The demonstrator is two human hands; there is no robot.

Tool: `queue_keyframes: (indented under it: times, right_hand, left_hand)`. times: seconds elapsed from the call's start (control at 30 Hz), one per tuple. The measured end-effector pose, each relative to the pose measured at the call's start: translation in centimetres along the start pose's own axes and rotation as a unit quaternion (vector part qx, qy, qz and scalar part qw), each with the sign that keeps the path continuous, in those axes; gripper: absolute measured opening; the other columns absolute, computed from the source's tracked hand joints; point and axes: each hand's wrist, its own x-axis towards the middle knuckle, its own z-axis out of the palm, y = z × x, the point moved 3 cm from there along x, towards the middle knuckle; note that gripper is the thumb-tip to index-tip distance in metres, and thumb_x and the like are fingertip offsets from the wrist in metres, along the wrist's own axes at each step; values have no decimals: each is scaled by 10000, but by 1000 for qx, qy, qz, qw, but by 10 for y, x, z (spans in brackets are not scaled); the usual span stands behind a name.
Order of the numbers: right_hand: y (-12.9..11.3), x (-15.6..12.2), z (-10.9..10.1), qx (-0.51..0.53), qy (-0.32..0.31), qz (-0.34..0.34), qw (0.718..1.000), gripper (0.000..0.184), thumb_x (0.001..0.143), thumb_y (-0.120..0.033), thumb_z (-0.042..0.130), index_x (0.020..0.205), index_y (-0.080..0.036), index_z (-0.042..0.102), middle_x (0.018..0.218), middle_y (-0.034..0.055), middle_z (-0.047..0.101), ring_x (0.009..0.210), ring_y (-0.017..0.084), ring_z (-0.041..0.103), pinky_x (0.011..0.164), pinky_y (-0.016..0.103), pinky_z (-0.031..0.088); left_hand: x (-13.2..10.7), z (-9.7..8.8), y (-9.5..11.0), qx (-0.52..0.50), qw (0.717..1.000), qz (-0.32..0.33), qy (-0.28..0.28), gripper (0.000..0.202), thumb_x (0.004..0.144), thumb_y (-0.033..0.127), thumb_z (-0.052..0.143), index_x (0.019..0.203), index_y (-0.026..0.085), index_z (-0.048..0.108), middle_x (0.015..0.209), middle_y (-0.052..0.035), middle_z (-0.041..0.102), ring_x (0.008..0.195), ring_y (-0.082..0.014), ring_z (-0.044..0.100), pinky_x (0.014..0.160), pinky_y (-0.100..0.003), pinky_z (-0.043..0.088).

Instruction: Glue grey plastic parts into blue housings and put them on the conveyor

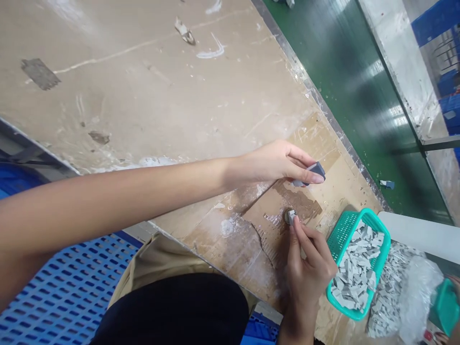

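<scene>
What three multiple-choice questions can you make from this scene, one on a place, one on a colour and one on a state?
1. Where does the basket sit? A) beside the right hand; B) on the blue crate; C) on the green panel.
2. What colour is the basket? A) red; B) yellow; C) teal.
3. What is the left hand doing? A) lying open and empty; B) pinching a grey block; C) gripping the basket.

1: A, it sits close by that hand. 2: C, its plastic mesh shows teal. 3: B, the hand closes on the block.
</scene>
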Motion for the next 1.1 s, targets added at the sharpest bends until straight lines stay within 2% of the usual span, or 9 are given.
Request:
queue_keyframes:
  times: [0.07, 0.13, 0.23, 0.33, 0.43, 0.57, 0.73, 0.93, 1.1]
  right_hand:
    - [0, 0, -3, 32, 2, 25, 999, 361, 913, -77, 658, 1200, -286, 722, 924, 36, 718, 791, 132, 685, 696, 265, 572]
    - [1, 0, -9, 74, 18, 63, 995, 367, 907, -90, 671, 1204, -301, 719, 910, 28, 699, 782, 135, 661, 681, 275, 552]
    - [3, 0, -21, 118, 84, 106, 984, 353, 914, -127, 673, 1205, -323, 718, 861, 16, 658, 747, 134, 616, 637, 278, 509]
    - [-1, 0, -31, 133, 148, 106, 974, 334, 929, -143, 652, 1195, -331, 724, 862, 18, 645, 724, 135, 597, 597, 280, 475]
    - [-9, 2, -35, 118, 176, 78, 974, 342, 933, -135, 635, 1195, -335, 724, 894, 33, 657, 741, 155, 612, 598, 304, 489]
    - [-16, 5, -36, 109, 158, 60, 980, 369, 934, -108, 614, 1200, -341, 722, 924, 46, 679, 781, 178, 643, 609, 324, 532]
    - [-14, 5, -34, 116, 114, 67, 984, 398, 932, -105, 617, 1224, -361, 704, 982, 40, 689, 849, 190, 666, 658, 339, 574]
    - [-16, 6, -28, 86, 97, 33, 991, 487, 921, -39, 582, 1268, -367, 675, 999, 39, 694, 845, 178, 681, 657, 320, 593]
    - [-23, 9, -21, 85, 79, 40, 992, 563, 925, 19, 489, 1315, -356, 644, 1001, 43, 674, 843, 155, 683, 661, 286, 591]
  left_hand:
    - [0, 1, -2, 8, 1000, -2, -12, 151, 775, 213, 785, 900, 128, 780, 891, -69, 749, 801, -150, 674, 760, -250, 509]
    - [0, 2, -3, 25, 1000, 3, 1, 148, 739, 156, 793, 883, 128, 778, 885, -65, 760, 804, -150, 686, 772, -248, 518]
    - [-4, 11, -9, 62, 998, -5, 14, 203, 658, 115, 827, 853, 125, 773, 845, -63, 767, 803, -170, 708, 795, -270, 541]
    - [-11, 26, -17, 43, 998, -33, -17, 225, 620, 116, 834, 832, 135, 761, 833, -62, 772, 794, -190, 728, 776, -288, 569]
    - [-19, 40, -23, -41, 996, -57, -59, 164, 664, 30, 716, 779, 146, 730, 792, -36, 767, 735, -166, 734, 719, -259, 585]
    - [-24, 48, -24, -60, 993, -67, -74, 201, 676, -21, 646, 763, 143, 721, 773, -25, 759, 681, -137, 728, 669, -207, 587]
    - [-27, 49, -20, -24, 997, -35, -66, 165, 692, 27, 668, 768, 158, 732, 768, -13, 735, 650, -153, 730, 643, -217, 603]
    - [-35, 48, -14, 106, 993, 51, -6, 202, 732, 54, 598, 786, 181, 745, 795, -27, 713, 675, -162, 726, 617, -218, 594]
    - [-39, 50, -17, 61, 997, 31, 23, 153, 726, 68, 600, 767, 173, 705, 771, -20, 714, 677, -169, 729, 642, -236, 600]
